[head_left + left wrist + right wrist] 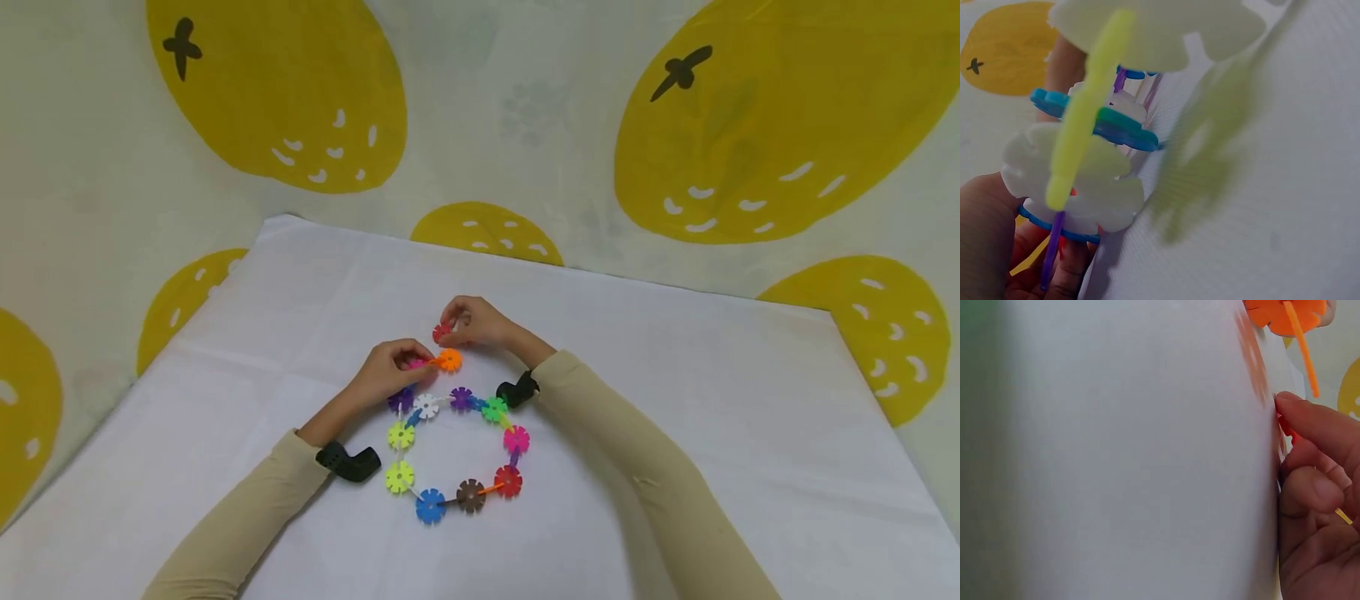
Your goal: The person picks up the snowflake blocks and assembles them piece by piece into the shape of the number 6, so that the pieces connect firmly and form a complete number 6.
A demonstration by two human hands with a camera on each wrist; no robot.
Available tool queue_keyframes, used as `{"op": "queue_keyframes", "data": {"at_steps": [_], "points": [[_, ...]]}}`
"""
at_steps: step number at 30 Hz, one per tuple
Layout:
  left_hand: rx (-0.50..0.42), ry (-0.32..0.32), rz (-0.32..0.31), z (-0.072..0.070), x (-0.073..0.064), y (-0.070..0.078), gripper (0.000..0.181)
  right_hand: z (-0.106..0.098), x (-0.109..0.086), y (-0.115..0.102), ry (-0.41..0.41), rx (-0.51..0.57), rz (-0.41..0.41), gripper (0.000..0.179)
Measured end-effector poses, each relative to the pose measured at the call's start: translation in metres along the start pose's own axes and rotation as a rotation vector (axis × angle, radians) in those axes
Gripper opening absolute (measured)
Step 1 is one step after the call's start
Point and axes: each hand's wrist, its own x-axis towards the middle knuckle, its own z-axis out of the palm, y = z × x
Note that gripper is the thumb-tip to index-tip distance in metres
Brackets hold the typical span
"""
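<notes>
My left hand [393,367] pinches a pink snowflake disc [417,364], a notched plastic interlocking piece at the upper left of a disc chain. An orange snowflake disc [451,360] sticks out past its fingertips. Above it, my right hand [480,323] holds a red snowflake disc [442,333] between thumb and fingers, apart from the orange one. In the right wrist view, fingers [1310,419] largely cover the red disc, low over the cloth. Close to the left wrist view, a yellow disc [1091,106] and a whitish disc [1072,187] partly hide the hand.
The linked discs form a ring on the white-covered table [675,400], with a blue disc [431,507], a brown disc [471,496] and a lower red disc [508,481] along its near side. A fruit-patterned cloth [480,100] hangs behind the table.
</notes>
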Motion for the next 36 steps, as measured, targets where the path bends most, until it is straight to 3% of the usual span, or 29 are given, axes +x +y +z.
{"op": "queue_keyframes", "data": {"at_steps": [5, 8, 10, 12, 17, 19, 30, 36], "points": [[0.003, 0.009, -0.007, 0.001, -0.002, -0.004, 0.018, 0.000, -0.006, 0.005, -0.008, 0.109, 0.052, 0.025], [-0.005, 0.018, -0.010, 0.002, -0.003, -0.005, 0.018, 0.000, -0.011, 0.006, -0.029, 0.143, 0.044, 0.023], [-0.015, 0.024, -0.001, 0.001, -0.004, -0.006, 0.019, 0.000, -0.013, 0.008, -0.035, 0.150, 0.033, 0.022], [-0.020, 0.026, -0.005, 0.000, -0.007, 0.005, 0.018, 0.000, -0.016, 0.010, -0.035, 0.155, 0.025, 0.021], [-0.020, 0.041, -0.008, 0.001, -0.008, 0.004, 0.019, -0.001, -0.025, 0.016, -0.030, 0.141, 0.026, 0.020], [-0.020, 0.049, 0.003, 0.002, -0.005, -0.007, 0.019, -0.003, -0.029, 0.018, -0.032, 0.138, 0.023, 0.019], [-0.014, 0.054, 0.002, 0.003, -0.003, -0.007, 0.020, -0.010, -0.053, 0.026, -0.033, 0.191, 0.038, 0.013], [-0.003, 0.060, 0.002, 0.003, -0.003, -0.007, 0.019, -0.008, -0.058, 0.026, -0.031, 0.190, 0.007, 0.013]]}}
